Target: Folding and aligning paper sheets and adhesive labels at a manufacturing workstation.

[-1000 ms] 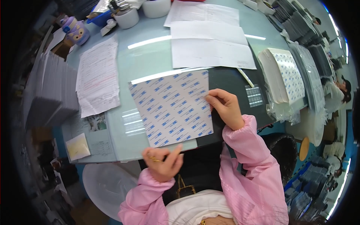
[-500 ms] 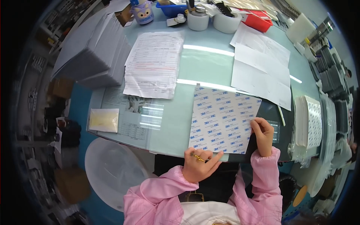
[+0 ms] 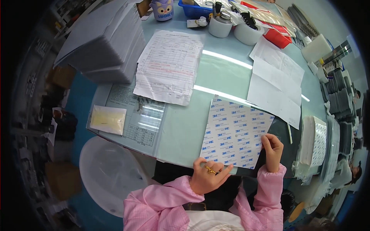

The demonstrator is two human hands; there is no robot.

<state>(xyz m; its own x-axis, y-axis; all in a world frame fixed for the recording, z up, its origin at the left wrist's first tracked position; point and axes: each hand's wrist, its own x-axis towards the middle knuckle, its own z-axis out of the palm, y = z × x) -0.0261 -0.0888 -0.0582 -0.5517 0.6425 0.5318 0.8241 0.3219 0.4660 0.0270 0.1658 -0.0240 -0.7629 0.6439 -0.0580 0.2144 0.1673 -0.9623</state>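
A white backing sheet (image 3: 237, 133) with a repeated blue print lies slightly askew at the front of the table. My right hand (image 3: 273, 152) pinches its right edge between thumb and fingertips. At the lower edge is my left hand (image 3: 210, 179), wearing a gold-coloured ring. Its fingers are bent against the sheet's border and one digit stretches right along it; the fingertips are partly hidden. Both my arms wear pink sleeves.
Printed papers (image 3: 169, 67) and folded white sheets (image 3: 275, 82) lie farther back. A tall grey stack (image 3: 104, 42) stands at left, near a small yellowish packet (image 3: 108, 120). Wrapped white trays (image 3: 314, 142) sit at right; a translucent bin (image 3: 111, 173) stands below the table's left front.
The whole view has shifted, so the table and sheet appear lower and farther right. Both hands keep their places at the sheet's edges.
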